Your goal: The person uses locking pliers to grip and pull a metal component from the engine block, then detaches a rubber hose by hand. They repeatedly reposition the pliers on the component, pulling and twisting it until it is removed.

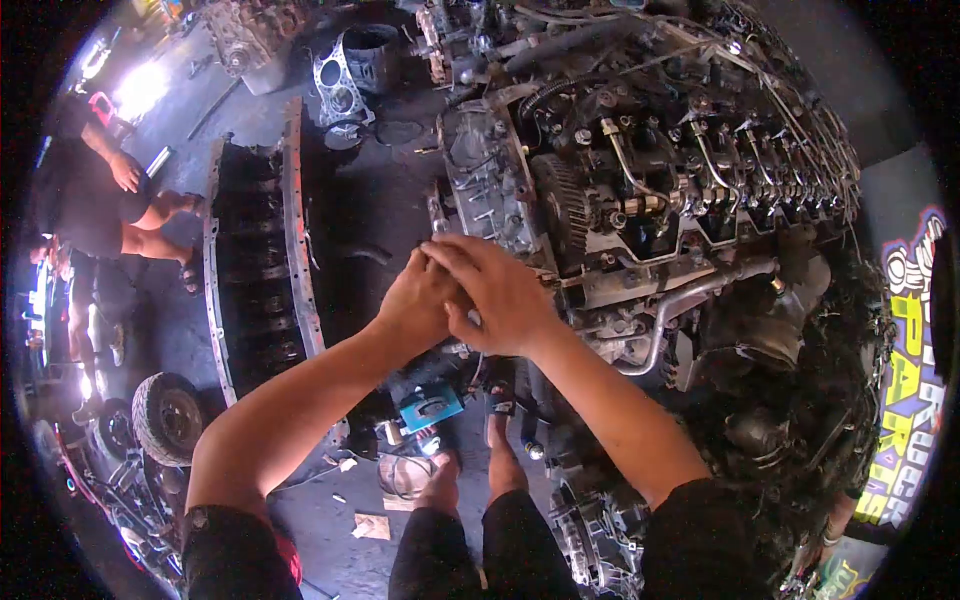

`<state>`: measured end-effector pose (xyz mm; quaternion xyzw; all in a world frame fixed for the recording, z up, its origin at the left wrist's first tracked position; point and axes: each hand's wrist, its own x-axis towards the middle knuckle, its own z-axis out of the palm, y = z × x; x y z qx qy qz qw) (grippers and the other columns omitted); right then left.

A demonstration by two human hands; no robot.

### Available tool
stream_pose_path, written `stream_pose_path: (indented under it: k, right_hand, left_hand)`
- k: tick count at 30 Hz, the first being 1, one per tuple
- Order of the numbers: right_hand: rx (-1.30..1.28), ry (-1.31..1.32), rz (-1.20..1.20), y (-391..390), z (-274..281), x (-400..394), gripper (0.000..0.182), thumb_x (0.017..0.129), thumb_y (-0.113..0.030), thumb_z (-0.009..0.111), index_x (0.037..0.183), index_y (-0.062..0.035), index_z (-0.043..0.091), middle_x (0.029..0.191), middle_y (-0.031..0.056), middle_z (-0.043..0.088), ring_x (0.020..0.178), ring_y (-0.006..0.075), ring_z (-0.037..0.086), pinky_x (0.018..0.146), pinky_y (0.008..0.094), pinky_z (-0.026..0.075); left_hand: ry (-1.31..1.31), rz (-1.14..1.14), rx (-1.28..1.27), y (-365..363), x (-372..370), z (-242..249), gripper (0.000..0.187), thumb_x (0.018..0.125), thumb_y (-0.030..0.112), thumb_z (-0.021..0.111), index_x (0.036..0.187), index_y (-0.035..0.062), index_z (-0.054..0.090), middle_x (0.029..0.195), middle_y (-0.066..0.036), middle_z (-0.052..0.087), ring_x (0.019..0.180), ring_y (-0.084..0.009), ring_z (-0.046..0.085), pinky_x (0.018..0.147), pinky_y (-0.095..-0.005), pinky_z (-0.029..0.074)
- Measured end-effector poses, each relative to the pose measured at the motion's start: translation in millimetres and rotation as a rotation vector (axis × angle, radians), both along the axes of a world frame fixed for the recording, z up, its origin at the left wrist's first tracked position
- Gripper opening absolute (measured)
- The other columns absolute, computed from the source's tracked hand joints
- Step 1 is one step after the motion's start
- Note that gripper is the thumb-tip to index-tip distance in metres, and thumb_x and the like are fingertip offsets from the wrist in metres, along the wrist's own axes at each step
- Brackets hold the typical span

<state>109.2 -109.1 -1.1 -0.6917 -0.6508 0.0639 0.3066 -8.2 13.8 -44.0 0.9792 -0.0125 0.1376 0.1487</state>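
Observation:
My left hand [415, 300] and my right hand [500, 295] meet in front of me, close to the front corner of a large engine [600, 270]. The right fingers lie across the back of the left hand, with the thumb bent inward. My left fingers are curled and partly covered by the right hand. Whether anything is between the hands is hidden. Just beyond them is a grey metal cover [490, 190] on the engine's end. To its right, a toothed gear [560, 205] and a shaft with rocker parts [680, 190] lie exposed.
A long metal frame [297, 230] stands on the floor to the left. At my feet lie a blue box [432, 405] and a piece of cardboard [372, 526]. Tires [168, 418] are at the lower left. Another person [90, 195] is at the far left. A curved pipe [665, 325] runs along the engine.

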Motion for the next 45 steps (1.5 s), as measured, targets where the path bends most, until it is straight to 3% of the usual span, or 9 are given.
stream_pose_path:
  k: [3, 9, 14, 22, 24, 27, 29, 35, 45]
  right_hand:
    - [-0.042, -0.083, -0.011, -16.5, 8.7, -15.7, 0.079, 0.073, -0.022, 0.069, 0.145, -0.0111, 0.037, 0.144, 0.0231, 0.039, 0.129, 0.0433, 0.042, 0.111, 0.0506, 0.033]
    - [-0.22, -0.298, -0.116, -8.8, 3.0, -12.2, 0.094, 0.066, -0.005, 0.076, 0.149, -0.0218, 0.034, 0.136, 0.0195, 0.048, 0.123, 0.0402, 0.048, 0.104, 0.0471, 0.041]
    - [-0.394, -0.176, -0.145, -1.3, 6.0, -2.1, 0.081, 0.079, -0.008, 0.064, 0.151, -0.02, 0.029, 0.123, 0.0213, 0.056, 0.111, 0.0395, 0.055, 0.097, 0.0455, 0.046]
    - [-0.168, -0.263, -0.188, -3.6, -2.0, -10.0, 0.078, 0.078, -0.013, 0.07, 0.145, 0.0013, 0.032, 0.108, 0.0217, 0.064, 0.091, 0.0408, 0.063, 0.083, 0.0488, 0.049]
    - [-0.024, -0.166, -0.066, 0.6, -1.5, -4.3, 0.069, 0.08, -0.015, 0.069, 0.141, 0.0002, 0.04, 0.094, 0.022, 0.067, 0.086, 0.0395, 0.064, 0.078, 0.0478, 0.051]
    - [-0.225, -0.023, -0.15, 5.3, -7.7, -1.5, 0.029, 0.085, -0.018, 0.059, 0.112, -0.0062, 0.06, 0.095, 0.0181, 0.067, 0.09, 0.0395, 0.063, 0.076, 0.0487, 0.051]
    - [-0.017, -0.074, -0.154, -6.8, -20.4, -1.8, 0.029, 0.082, -0.012, 0.056, 0.111, -0.0073, 0.057, 0.098, 0.0166, 0.066, 0.093, 0.0381, 0.062, 0.08, 0.0471, 0.05]
    - [-0.013, -0.57, -0.205, -8.4, -29.4, 2.7, 0.019, 0.083, -0.017, 0.056, 0.097, -0.0045, 0.058, 0.084, 0.0042, 0.063, 0.082, 0.0193, 0.062, 0.074, 0.0339, 0.048]
    - [-0.023, -0.433, -0.158, -10.4, -25.1, 4.4, 0.014, 0.08, -0.017, 0.059, 0.091, -0.0084, 0.06, 0.081, 0.0049, 0.062, 0.083, 0.0206, 0.062, 0.078, 0.0348, 0.047]
  left_hand:
    - [0.045, 0.018, 0.379, -7.3, 3.5, 5.0, 0.039, 0.076, 0.025, 0.062, 0.108, 0.0044, 0.066, 0.111, -0.013, 0.062, 0.107, -0.0333, 0.055, 0.087, -0.0464, 0.045]
    - [0.044, 0.138, 0.124, -10.5, 4.2, 0.4, 0.03, 0.078, 0.016, 0.057, 0.104, 0.0046, 0.065, 0.099, -0.015, 0.066, 0.084, -0.0355, 0.063, 0.075, -0.0425, 0.051]
    - [0.59, 0.017, 0.262, -17.0, 23.4, 12.3, 0.025, 0.081, 0.024, 0.059, 0.099, 0.0126, 0.073, 0.117, -0.011, 0.064, 0.113, -0.0324, 0.056, 0.091, -0.0556, 0.043]
    - [0.111, 0.305, 0.327, -32.9, 0.5, 18.6, 0.045, 0.087, 0.028, 0.054, 0.125, 0.0042, 0.062, 0.136, -0.02, 0.05, 0.126, -0.0425, 0.044, 0.1, -0.0582, 0.04]
    - [0.264, 0.36, -0.084, -24.1, 13.5, -3.0, 0.026, 0.085, 0.021, 0.057, 0.099, 0.0026, 0.068, 0.115, -0.021, 0.063, 0.109, -0.0355, 0.059, 0.088, -0.0488, 0.05]
    - [0.337, 0.474, -0.387, -13.4, 7.4, 2.4, 0.024, 0.084, 0.017, 0.059, 0.101, 0.0023, 0.067, 0.102, -0.015, 0.064, 0.091, -0.0334, 0.065, 0.076, -0.0454, 0.052]
    - [0.588, 0.343, -0.002, -18.5, 13.6, 23.3, 0.032, 0.081, 0.019, 0.063, 0.109, 0.0025, 0.064, 0.104, -0.01, 0.065, 0.1, -0.0273, 0.063, 0.089, -0.0435, 0.047]
    - [-0.011, 0.424, 0.293, -30.7, -3.2, 9.0, 0.048, 0.074, 0.021, 0.067, 0.117, 0.0025, 0.058, 0.114, -0.011, 0.057, 0.112, -0.0288, 0.053, 0.098, -0.046, 0.04]
    - [-0.14, 0.298, 0.173, -17.0, -1.3, 0.8, 0.028, 0.067, 0.01, 0.063, 0.094, 0.005, 0.059, 0.083, -0.006, 0.059, 0.079, -0.0233, 0.061, 0.071, -0.0349, 0.051]
